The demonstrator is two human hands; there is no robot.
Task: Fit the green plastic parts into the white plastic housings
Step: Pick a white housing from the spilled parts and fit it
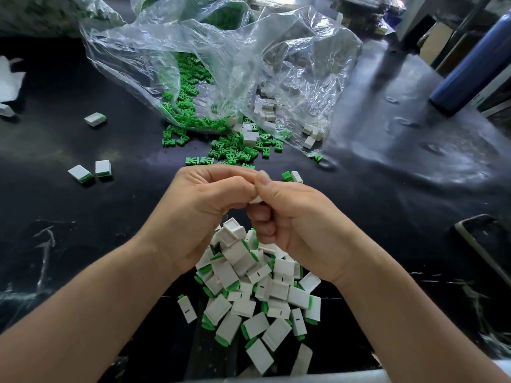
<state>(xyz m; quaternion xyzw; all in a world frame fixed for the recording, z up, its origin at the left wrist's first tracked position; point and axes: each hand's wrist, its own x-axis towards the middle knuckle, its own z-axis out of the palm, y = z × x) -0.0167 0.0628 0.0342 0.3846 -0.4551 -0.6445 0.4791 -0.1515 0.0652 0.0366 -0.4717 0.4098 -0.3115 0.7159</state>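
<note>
Above the pile of finished pieces [257, 294], the left hand [199, 205] and right hand [293, 217] are meeting fingertip to fingertip, both pinching one white housing [255, 200].
Only a sliver of it is showing, so its long axis and any green insert are staying hidden; loose green parts [229, 153] are lying straight ahead beyond the knuckles, spilling from the clear plastic bag [221, 64], the left hand sitting slightly nearer them, while spare housings [266, 111] are lying ahead and a little right, likely the right hand's reach. The black tabletop [83, 230] is wrinkling at far right, where a blue bottle [470, 64] is standing.
</note>
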